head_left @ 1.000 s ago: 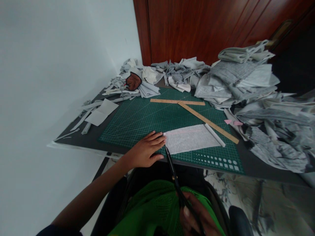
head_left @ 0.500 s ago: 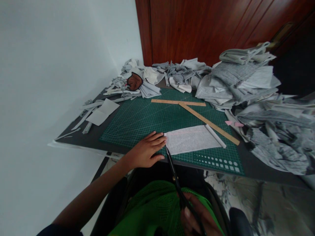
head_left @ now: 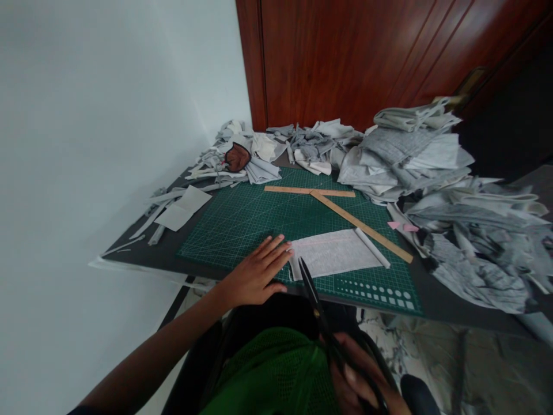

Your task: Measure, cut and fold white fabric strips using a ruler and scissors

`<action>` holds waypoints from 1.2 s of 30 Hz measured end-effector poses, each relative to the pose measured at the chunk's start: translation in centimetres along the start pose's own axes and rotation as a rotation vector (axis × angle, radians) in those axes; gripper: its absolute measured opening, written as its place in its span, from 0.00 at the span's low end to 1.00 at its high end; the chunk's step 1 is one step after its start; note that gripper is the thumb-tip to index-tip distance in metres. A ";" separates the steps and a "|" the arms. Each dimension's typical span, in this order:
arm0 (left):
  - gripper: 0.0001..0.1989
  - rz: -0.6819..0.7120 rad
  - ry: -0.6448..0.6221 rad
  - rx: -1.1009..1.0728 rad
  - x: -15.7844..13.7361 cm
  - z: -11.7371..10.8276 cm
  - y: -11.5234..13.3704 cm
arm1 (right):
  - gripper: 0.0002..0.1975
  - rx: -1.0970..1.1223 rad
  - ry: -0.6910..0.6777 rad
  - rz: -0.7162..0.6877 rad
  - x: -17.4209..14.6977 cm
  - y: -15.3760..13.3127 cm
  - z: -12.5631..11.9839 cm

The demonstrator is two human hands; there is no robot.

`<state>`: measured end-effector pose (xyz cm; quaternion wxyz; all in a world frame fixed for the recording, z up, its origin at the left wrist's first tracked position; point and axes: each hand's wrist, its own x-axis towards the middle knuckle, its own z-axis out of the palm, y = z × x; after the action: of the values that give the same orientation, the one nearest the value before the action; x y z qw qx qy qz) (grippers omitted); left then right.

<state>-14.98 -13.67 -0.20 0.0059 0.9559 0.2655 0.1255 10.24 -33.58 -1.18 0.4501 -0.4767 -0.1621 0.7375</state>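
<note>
A pale grey strip of fabric [head_left: 334, 253] lies on the green cutting mat [head_left: 242, 225], its right end rolled into a narrow tube. My left hand [head_left: 259, 274] rests flat at the mat's front edge, fingers stretched out, fingertips touching the fabric's left end. Gripped in my right hand [head_left: 360, 374], low near my lap, are black scissors [head_left: 314, 300]. Their blades look closed, with the tips over the fabric's lower left part. Whether the tips touch the cloth I cannot tell.
Two wooden rulers [head_left: 363, 225] [head_left: 309, 190] lie on the mat behind the fabric. Heaped grey cloth [head_left: 401, 155] covers the table's right side; more scraps [head_left: 311, 144] line the back. A brown piece [head_left: 237, 157] and a pale sheet [head_left: 184, 207] are at the left.
The scissors have moved from the fabric's left edge to the right, with the tips now over the cloth. My left hand stays at nearly the same spot; the view has tilted slightly.
</note>
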 end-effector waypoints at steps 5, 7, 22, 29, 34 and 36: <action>0.34 0.209 -0.074 0.063 0.4 0.9 2.6 | 0.32 0.078 -0.049 -0.007 1.7 -0.8 -0.8; 0.40 0.173 -0.076 0.106 0.5 2.1 3.7 | 0.35 0.116 0.030 -0.017 2.3 -1.0 -0.8; 0.26 -0.420 0.054 0.428 -13.7 -1.8 -0.9 | 0.28 0.026 0.051 -0.019 1.9 -3.4 -0.6; 0.27 -0.629 0.067 0.559 -21.0 -4.2 -3.0 | 0.31 -0.001 0.035 -0.039 2.2 -2.5 -0.7; 0.32 -0.243 0.188 0.449 -15.8 -1.7 -3.7 | 0.37 0.030 0.042 -0.067 2.1 -2.0 -1.5; 0.33 -0.090 0.208 0.388 -11.8 -0.8 -3.2 | 0.38 0.030 0.091 -0.096 1.8 -2.2 -2.1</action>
<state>-26.50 -16.97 -2.46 -0.2000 0.9082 0.3262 0.1696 12.91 -31.36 -1.79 0.4989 -0.4945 -0.1531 0.6951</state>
